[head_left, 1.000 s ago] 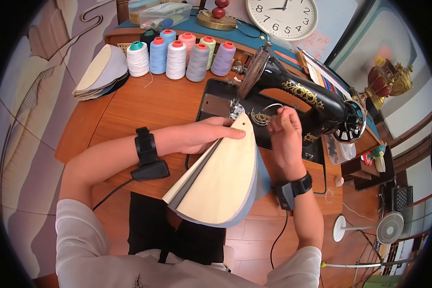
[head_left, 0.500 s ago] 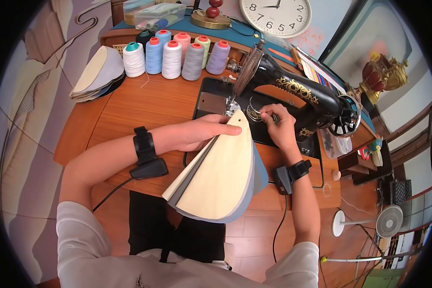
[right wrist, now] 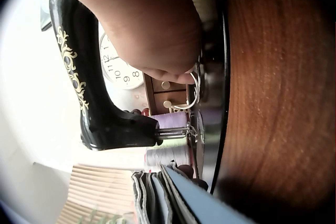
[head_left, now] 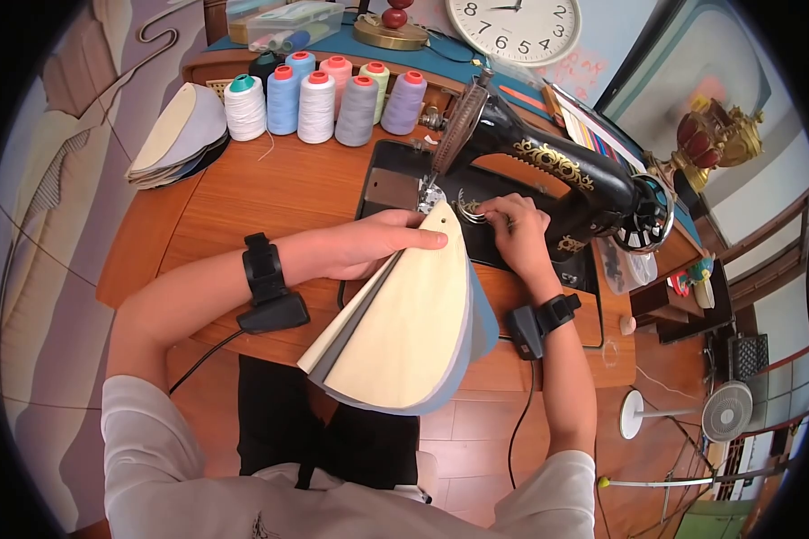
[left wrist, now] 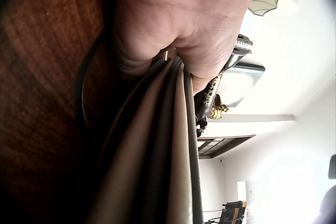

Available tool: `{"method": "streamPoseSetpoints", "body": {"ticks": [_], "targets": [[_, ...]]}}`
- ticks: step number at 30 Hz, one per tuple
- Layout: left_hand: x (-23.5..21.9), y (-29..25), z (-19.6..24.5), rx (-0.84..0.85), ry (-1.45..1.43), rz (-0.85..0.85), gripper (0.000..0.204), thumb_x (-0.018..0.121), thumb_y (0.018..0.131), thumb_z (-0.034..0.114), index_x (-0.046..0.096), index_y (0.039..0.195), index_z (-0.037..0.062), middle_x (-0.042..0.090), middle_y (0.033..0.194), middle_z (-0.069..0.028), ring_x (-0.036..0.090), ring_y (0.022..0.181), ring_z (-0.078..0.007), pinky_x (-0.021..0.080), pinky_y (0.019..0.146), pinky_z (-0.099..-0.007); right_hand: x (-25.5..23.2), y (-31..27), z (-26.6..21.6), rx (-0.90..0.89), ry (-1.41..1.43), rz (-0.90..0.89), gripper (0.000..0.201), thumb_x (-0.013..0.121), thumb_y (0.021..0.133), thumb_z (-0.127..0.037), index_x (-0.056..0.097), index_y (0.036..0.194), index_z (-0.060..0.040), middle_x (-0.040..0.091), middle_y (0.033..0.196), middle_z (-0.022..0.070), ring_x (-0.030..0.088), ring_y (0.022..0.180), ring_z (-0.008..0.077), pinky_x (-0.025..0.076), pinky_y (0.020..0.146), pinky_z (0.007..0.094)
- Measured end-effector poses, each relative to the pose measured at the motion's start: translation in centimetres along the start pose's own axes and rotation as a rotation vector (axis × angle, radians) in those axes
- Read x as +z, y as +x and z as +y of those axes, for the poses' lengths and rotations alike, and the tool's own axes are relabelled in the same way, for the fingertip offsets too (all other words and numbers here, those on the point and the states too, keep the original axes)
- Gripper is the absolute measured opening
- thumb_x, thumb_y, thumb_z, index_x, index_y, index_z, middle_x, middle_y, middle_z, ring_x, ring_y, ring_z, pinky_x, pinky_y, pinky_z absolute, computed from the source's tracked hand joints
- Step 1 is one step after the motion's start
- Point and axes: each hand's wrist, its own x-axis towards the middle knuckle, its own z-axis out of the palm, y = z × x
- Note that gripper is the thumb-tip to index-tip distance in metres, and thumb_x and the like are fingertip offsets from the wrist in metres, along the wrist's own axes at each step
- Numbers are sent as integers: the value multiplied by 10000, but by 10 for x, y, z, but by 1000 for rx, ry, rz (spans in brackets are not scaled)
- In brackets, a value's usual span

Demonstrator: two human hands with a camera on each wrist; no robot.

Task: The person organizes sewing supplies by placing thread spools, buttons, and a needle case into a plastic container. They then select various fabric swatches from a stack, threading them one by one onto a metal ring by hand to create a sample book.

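In the head view my left hand [head_left: 373,244] grips the narrow end of a fan of petal-shaped pieces [head_left: 404,323], cream, grey and blue, thumb on top near a small hole. The left wrist view shows several layers [left wrist: 181,145] spread below the hand [left wrist: 178,24]. My right hand [head_left: 520,235] pinches a thin silvery open ring [head_left: 466,208] to the right of the pieces' tip. That ring [right wrist: 196,95] curves out from the fingers in the right wrist view; ring and pieces are apart.
A black sewing machine [head_left: 548,160] stands just behind both hands. Thread cones [head_left: 316,110] line the table's back, with a stack of similar pieces [head_left: 175,139] at left. A clock [head_left: 512,27] and a plastic box [head_left: 288,27] are farther back.
My right hand has moved left and slightly down with the ring, nearer the tip of the pieces. The left hand still grips the pieces; the whole head view has shifted slightly.
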Motion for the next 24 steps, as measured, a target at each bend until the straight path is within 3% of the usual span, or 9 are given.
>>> {"method": "streamPoseSetpoints", "body": {"ticks": [3, 10, 13, 15, 18, 21, 22, 23, 24], "targets": [[1, -1, 1, -1, 5, -4, 568, 667, 980, 318, 458, 1388, -18, 622, 1229, -106, 661, 1082, -149, 565, 912, -302, -2, 0, -4, -39, -78, 29, 154, 679, 894, -69, 772, 962, -171, 702, 939, 1, 604, 956, 221, 397, 887, 370], [1, -2, 1, -8, 3, 0, 596, 668, 979, 329, 444, 1408, -19, 615, 1250, -111, 655, 1102, -156, 563, 922, -304, -4, 4, -15, -85, -11, 212, 199, 657, 895, -38, 773, 1018, -142, 694, 968, 63, 591, 986, 269, 429, 940, 383], [0, -2, 1, -6, -16, -19, 597, 669, 979, 331, 443, 1407, -18, 612, 1259, -113, 651, 1112, -156, 560, 930, -305, -4, 6, -18, -67, 176, 137, 163, 631, 938, -51, 749, 1050, -71, 690, 957, 47, 606, 964, 212, 464, 911, 346], [0, -3, 1, 1, -28, 5, 595, 669, 979, 325, 441, 1410, -16, 609, 1265, -110, 650, 1114, -158, 560, 929, -306, -6, 3, -29, 209, 600, -49, 160, 627, 966, -103, 742, 1066, -57, 688, 906, 38, 589, 949, 144, 457, 844, 274], [6, -7, 3, 48, -80, 63, 539, 660, 983, 311, 472, 1379, -2, 626, 1243, -109, 666, 1093, -168, 567, 924, -311, -12, 0, -38, 268, 876, -242, 249, 607, 1017, -216, 689, 1169, -37, 682, 971, 19, 565, 994, 84, 446, 844, 233], [-2, -6, 1, 105, -208, 104, 473, 645, 984, 300, 519, 1332, 6, 657, 1199, -128, 693, 1050, -195, 576, 917, -327, -18, -4, -51, 279, 1116, -374, 376, 569, 1044, -330, 627, 1272, -36, 668, 1084, 36, 574, 1034, 106, 449, 890, 247], [-5, -6, 3, 118, -299, 109, 460, 637, 981, 298, 531, 1317, 3, 667, 1183, -145, 703, 1031, -214, 579, 912, -340, -20, -3, -50, 195, 1102, -454, 524, 572, 1026, -440, 549, 1363, -39, 619, 1219, 63, 573, 1106, 134, 445, 958, 263], [-8, -7, 3, 122, -291, 117, 460, 637, 981, 298, 531, 1317, 3, 667, 1183, -145, 703, 1031, -214, 579, 912, -340, -19, -5, -54, 184, 1109, -453, 524, 572, 1026, -440, 549, 1363, -39, 619, 1219, 63, 573, 1106, 134, 445, 958, 263], [-9, -8, 2, 100, -400, 106, 439, 626, 981, 286, 540, 1303, 1, 673, 1173, -157, 709, 1013, -231, 580, 908, -354, -18, -9, -59, 255, 1282, -493, 586, 595, 1006, -462, 511, 1392, -28, 594, 1265, 74, 566, 1145, 150, 439, 990, 272]]}}
